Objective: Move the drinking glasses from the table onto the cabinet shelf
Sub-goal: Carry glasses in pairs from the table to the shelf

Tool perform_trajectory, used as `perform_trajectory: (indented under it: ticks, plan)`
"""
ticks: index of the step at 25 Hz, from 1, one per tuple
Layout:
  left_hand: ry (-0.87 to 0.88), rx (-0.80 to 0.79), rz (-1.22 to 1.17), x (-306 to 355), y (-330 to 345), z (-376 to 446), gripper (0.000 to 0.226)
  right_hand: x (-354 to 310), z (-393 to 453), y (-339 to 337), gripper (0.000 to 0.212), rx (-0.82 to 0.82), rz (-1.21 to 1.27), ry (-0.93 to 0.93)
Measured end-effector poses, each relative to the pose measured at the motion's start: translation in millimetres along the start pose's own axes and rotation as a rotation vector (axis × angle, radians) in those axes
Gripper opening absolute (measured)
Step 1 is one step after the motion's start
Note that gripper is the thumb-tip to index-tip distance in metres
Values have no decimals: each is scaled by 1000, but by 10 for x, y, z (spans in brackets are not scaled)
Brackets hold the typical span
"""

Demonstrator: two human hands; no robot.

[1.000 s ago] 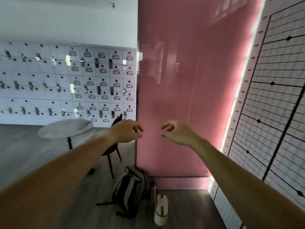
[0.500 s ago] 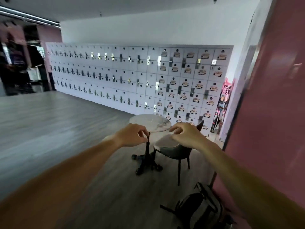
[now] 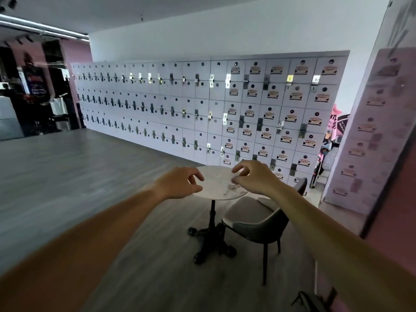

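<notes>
Both empty hands, left [image 3: 177, 183] and right [image 3: 254, 177], reach toward a round table [image 3: 219, 190].

Wood floor [image 3: 67, 176] left of round surface [image 3: 219, 183] open — wide clear approach from that side. Chair [image 3: 258, 221] tucked just beside surface on right, its backrest near rim, blocks that side. Pedestal base [image 3: 211, 244] spreads on floor beneath. Locker wall [image 3: 202, 104] closes off far side, pink panel [image 3: 396, 176] hems right edge. Air above surface unobstructed.
</notes>
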State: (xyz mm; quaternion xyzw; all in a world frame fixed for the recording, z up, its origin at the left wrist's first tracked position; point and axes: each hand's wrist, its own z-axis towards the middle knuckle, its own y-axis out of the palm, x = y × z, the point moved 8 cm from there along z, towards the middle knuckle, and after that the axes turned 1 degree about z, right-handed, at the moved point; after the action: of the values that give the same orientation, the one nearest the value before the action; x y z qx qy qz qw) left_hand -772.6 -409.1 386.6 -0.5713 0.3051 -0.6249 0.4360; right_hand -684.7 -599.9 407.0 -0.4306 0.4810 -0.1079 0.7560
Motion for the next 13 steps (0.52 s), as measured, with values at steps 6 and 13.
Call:
perform_trajectory:
  ticks: [6, 13]
  plan:
    - [-19, -33, -31, -681, 134, 1215, 20, 387, 1259, 266, 27, -25, -28, 39]
    - [59, -95, -33, -1435, 210, 2959, 30, 760, 2879, 317, 27, 40, -85, 104]
